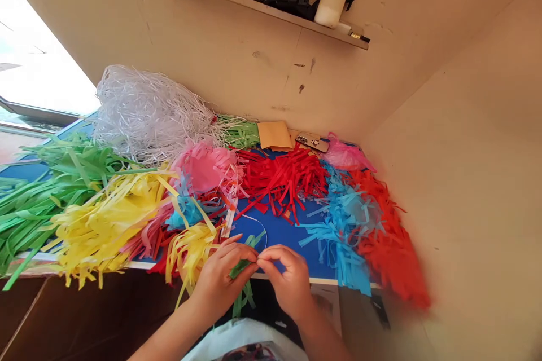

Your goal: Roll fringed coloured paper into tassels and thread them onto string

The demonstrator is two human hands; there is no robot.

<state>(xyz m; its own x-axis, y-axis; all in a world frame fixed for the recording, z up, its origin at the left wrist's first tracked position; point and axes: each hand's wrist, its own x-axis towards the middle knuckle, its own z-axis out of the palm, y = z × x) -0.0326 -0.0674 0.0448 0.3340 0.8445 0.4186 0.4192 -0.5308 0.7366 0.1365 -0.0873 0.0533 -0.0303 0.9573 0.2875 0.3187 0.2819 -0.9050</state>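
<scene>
At the front edge of the blue table (279,237), my left hand (226,268) and my right hand (285,276) meet fingertip to fingertip. Both pinch a thin white string (265,232), which loops up from the fingers onto the tabletop. A green fringed strip (243,296) hangs below and behind my left fingers; whether it is tied to the string is hidden. Just left of my left hand lies a yellow fringed tassel (192,251), with a blue one (186,208) behind it.
Fringed paper piles cover the table: green (63,186), yellow (114,220), pink (207,166), red (288,175), blue (347,220) and orange-red (393,242). White strings (148,113) heap at back left. A phone (311,141) and brown envelope (275,135) lie by the wall. Above hangs a shelf (254,3).
</scene>
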